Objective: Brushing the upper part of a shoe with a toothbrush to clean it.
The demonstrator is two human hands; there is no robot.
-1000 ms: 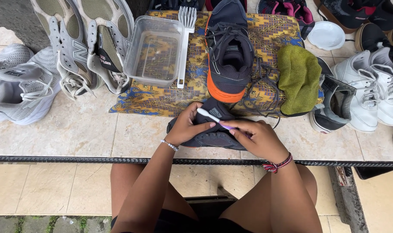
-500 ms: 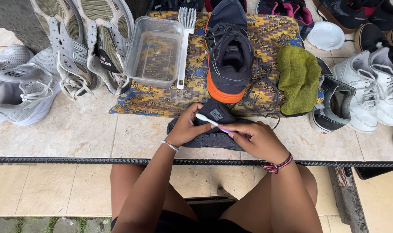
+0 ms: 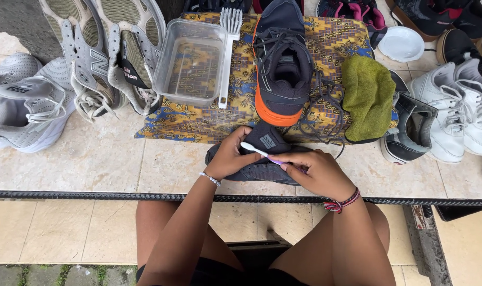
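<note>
A dark navy shoe (image 3: pixel 267 139) lies on the tiled ledge just in front of me. My left hand (image 3: pixel 229 157) grips its near side and tongue. My right hand (image 3: pixel 316 171) holds a small toothbrush (image 3: pixel 258 152) with a white head and purple handle, its head resting against the shoe's tongue. Behind it, its mate, a navy shoe with an orange heel (image 3: pixel 281 63), sits on a yellow and blue patterned cloth (image 3: pixel 336 47).
On the cloth stand a clear plastic tub (image 3: pixel 167 63) and a white scrub brush (image 3: pixel 228 47); a green rag (image 3: pixel 368 95) lies to the right. Grey sneakers (image 3: pixel 29 100) fill the left, white and dark shoes (image 3: pixel 463 111) the right. A white bowl (image 3: pixel 401 43) sits behind.
The toothbrush head has shifted slightly along the shoe's tongue; both hands stay on the dark shoe in nearly the same place.
</note>
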